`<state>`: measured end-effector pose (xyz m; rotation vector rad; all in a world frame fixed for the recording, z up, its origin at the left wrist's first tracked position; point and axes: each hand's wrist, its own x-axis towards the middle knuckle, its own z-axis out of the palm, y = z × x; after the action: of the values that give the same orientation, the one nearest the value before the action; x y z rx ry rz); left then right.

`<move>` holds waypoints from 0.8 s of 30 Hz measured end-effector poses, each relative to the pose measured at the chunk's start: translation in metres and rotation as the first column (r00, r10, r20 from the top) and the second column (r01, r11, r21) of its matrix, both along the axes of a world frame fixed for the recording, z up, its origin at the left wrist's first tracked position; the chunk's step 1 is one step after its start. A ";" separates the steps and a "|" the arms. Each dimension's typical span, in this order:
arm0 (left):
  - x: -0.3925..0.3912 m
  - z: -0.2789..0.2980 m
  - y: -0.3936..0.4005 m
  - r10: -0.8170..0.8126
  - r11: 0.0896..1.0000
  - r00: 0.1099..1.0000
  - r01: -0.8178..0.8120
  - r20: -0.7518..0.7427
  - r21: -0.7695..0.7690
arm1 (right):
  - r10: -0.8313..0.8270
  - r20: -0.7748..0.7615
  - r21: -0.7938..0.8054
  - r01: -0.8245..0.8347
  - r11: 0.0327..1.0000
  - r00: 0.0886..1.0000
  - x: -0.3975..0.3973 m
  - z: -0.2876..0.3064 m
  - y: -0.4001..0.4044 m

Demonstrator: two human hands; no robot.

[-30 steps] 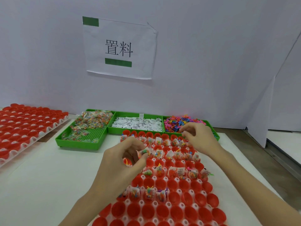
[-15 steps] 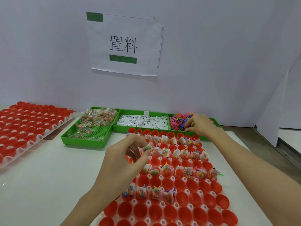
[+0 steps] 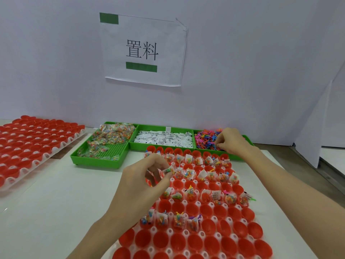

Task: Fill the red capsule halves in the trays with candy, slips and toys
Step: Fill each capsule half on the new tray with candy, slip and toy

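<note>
The left hand (image 3: 141, 182) hovers over the near tray (image 3: 169, 230) of red capsule halves (image 3: 211, 227), thumb and forefinger pinching a small packet (image 3: 169, 170) (contents too small to make out), probably held ready for the next half. The right hand (image 3: 230, 140) dips into the green bin of coloured toys (image 3: 205, 139), fingers curled; whether they grip a toy cannot be told. Compared with a second ago, the right hand has moved from above the tray's far rows into that bin, while the left stays where it was.
</note>
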<state>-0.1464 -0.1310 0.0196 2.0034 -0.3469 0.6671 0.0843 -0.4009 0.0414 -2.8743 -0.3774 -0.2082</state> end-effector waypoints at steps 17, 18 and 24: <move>-0.003 0.001 -0.004 0.023 0.999 1.000 -0.022 -0.011 0.049 | 0.108 0.067 -0.191 -0.093 0.977 0.992 0.001 -0.012 -0.006; -0.003 0.001 -0.004 0.026 0.998 1.000 -0.025 -0.014 0.051 | 0.117 0.072 -0.199 -0.101 0.975 0.990 0.000 -0.011 -0.007; -0.001 -0.001 -0.001 0.024 0.999 1.000 -0.023 -0.013 0.049 | 0.093 0.130 0.056 -0.101 0.993 0.987 -0.006 -0.013 -0.014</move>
<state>-0.1477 -0.1320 0.0187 2.0607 -0.3351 0.6656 0.0784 -0.4151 0.0286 -2.7812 -0.5235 -0.3808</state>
